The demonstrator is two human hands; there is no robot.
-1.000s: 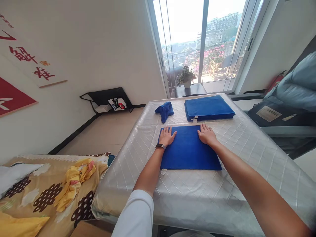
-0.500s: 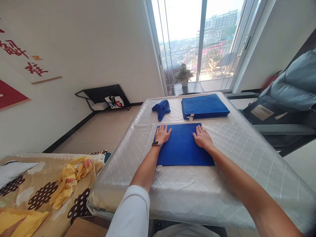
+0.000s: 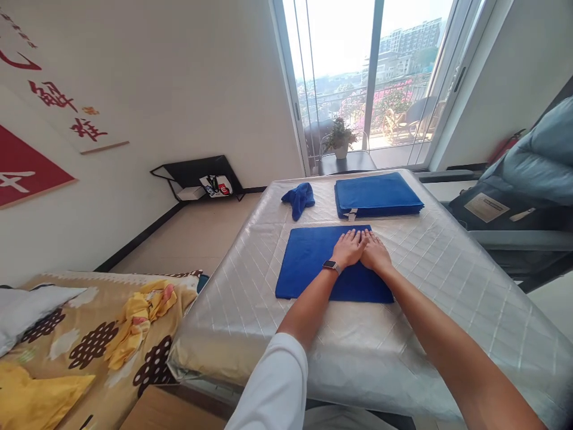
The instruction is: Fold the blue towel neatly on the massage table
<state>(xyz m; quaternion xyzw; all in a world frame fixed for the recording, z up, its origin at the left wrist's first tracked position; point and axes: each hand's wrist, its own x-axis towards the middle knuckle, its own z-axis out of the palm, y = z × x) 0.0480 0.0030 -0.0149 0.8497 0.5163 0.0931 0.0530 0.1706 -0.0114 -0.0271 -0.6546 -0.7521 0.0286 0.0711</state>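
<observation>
A blue towel [image 3: 307, 263] lies flat on the table with its silvery quilted cover [image 3: 250, 269]. My left hand [image 3: 348, 248], with a watch on the wrist, rests palm down on the towel, right of its middle. Beside it, touching at the thumbs, my right hand [image 3: 375, 251] presses flat near the towel's right side. The fingers of both hands are stretched out toward the far edge, holding nothing. Behind the towel sits a stack of folded blue towels [image 3: 378, 192] with a white tag at its front. A crumpled blue cloth [image 3: 299, 199] lies to the left of the stack.
A bed with a patterned sheet [image 3: 58, 334] and yellow clothing [image 3: 141, 316] is at left. A cardboard box [image 3: 172, 409] stands below the table's near-left corner. On the right is a chair [image 3: 514, 239] with a grey-blue padded item. A potted plant [image 3: 341, 146] stands beyond the table.
My left hand has slid right across the towel, from its left side to beside my right hand. My right hand stays near the right side. The view has shifted slightly.
</observation>
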